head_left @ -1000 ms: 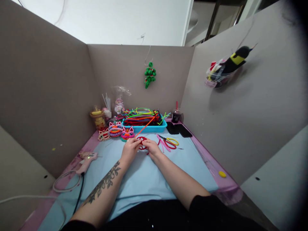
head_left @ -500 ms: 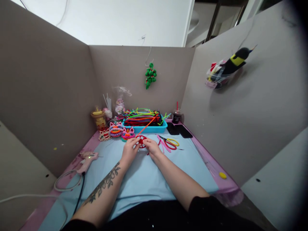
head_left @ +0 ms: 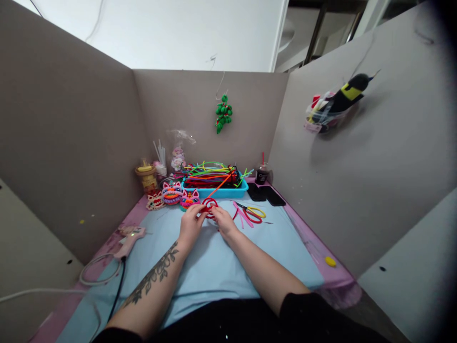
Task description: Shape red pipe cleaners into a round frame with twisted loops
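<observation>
Between your two hands sits a red pipe-cleaner coil (head_left: 210, 206); your left hand (head_left: 190, 225) and right hand (head_left: 225, 222) both pinch its edges just above the blue mat (head_left: 214, 262). A few rings look wound, with an orange tail (head_left: 220, 185) left loose. Beyond the grip lies the tray of stems (head_left: 214, 183), right of it the scissors (head_left: 252, 212); nothing blocks you.

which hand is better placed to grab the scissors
Right, likely. The right hand pinches the red coil on the side where the scissors lie, close by on the blue mat; the left hand would have to cross over.
</observation>
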